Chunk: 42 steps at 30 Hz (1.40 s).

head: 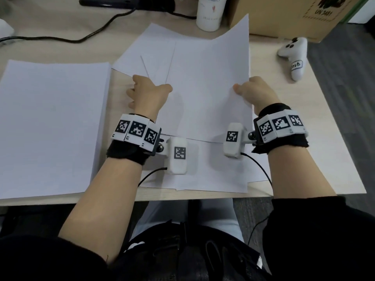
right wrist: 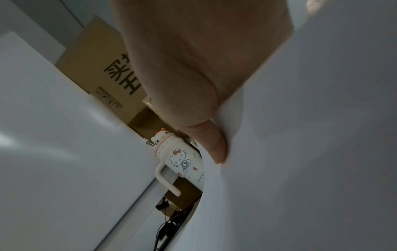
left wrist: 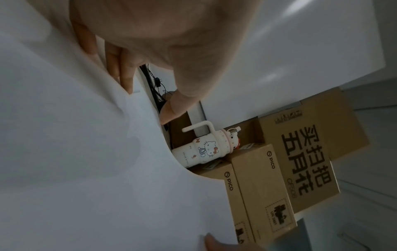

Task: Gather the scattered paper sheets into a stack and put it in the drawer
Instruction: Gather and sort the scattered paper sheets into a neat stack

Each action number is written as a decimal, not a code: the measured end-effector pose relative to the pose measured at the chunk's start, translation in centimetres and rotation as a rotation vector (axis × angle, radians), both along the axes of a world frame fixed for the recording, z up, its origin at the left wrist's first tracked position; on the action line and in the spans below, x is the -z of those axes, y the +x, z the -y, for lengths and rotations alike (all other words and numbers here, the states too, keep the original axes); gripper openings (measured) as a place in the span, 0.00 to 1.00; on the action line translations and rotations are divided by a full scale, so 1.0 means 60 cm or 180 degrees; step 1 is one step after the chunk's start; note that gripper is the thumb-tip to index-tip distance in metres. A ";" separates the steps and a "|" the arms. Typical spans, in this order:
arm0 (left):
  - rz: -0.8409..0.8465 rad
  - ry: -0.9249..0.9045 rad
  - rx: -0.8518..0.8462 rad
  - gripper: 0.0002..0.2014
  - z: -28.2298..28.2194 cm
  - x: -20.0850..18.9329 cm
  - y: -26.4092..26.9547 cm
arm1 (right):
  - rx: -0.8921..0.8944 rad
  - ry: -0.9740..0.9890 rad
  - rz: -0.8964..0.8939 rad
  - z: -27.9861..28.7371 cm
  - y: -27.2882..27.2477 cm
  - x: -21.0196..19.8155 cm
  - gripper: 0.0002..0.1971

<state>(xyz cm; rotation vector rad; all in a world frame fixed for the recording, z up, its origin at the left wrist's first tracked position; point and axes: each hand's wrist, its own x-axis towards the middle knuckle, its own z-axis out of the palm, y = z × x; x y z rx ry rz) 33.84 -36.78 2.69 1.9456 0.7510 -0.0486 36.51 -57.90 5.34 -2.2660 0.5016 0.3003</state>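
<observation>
Several white paper sheets (head: 205, 78) are raised off the wooden desk (head: 284, 122) at the middle, overlapping unevenly and curling at the far end. My left hand (head: 150, 92) grips their left edge, thumb (left wrist: 171, 110) on top and fingers (left wrist: 126, 79) behind the paper (left wrist: 86, 152). My right hand (head: 247, 90) pinches the right edge, its thumb (right wrist: 214, 149) pressed on the sheet (right wrist: 311, 152). Another sheet or thin pile (head: 50, 126) lies flat at the left. More sheets (head: 203, 179) lie under my wrists by the front edge. No drawer is in view.
A white cartoon-cat bottle (head: 210, 13) and a cardboard box (head: 284, 15) stand at the back. A white handheld controller (head: 294, 55) lies at the right, near the desk's right edge. A black cable (head: 81, 37) runs along the back left.
</observation>
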 end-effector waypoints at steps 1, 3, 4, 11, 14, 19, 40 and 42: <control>0.0010 -0.0119 -0.0044 0.29 0.001 -0.003 0.002 | -0.0029 0.0010 -0.0011 0.000 0.000 0.000 0.22; 0.0041 -0.0291 -0.0065 0.31 0.002 -0.008 0.005 | -0.0047 0.0016 0.0009 -0.001 0.000 -0.001 0.20; 0.0061 -0.0372 -0.0060 0.33 0.002 -0.010 0.005 | -0.0050 0.0005 0.0042 0.000 0.001 -0.001 0.19; 0.0139 -0.1062 -0.0155 0.28 -0.003 -0.022 0.005 | 0.0042 0.0271 0.0113 0.006 -0.003 -0.002 0.14; 0.0132 -0.1062 -0.0001 0.19 0.001 -0.023 -0.002 | 0.0110 0.0552 0.0194 0.013 -0.004 0.007 0.10; 0.0178 -0.1060 0.0492 0.18 0.011 -0.021 -0.013 | 0.0364 0.1037 0.0396 0.018 -0.007 0.019 0.23; 0.2338 -0.0789 0.0612 0.16 -0.017 -0.113 -0.089 | 0.0088 0.2691 0.2148 0.011 -0.094 -0.056 0.13; 0.2516 -0.0763 0.0591 0.17 -0.020 -0.126 -0.097 | -0.0039 0.2729 0.2342 0.005 -0.110 -0.069 0.16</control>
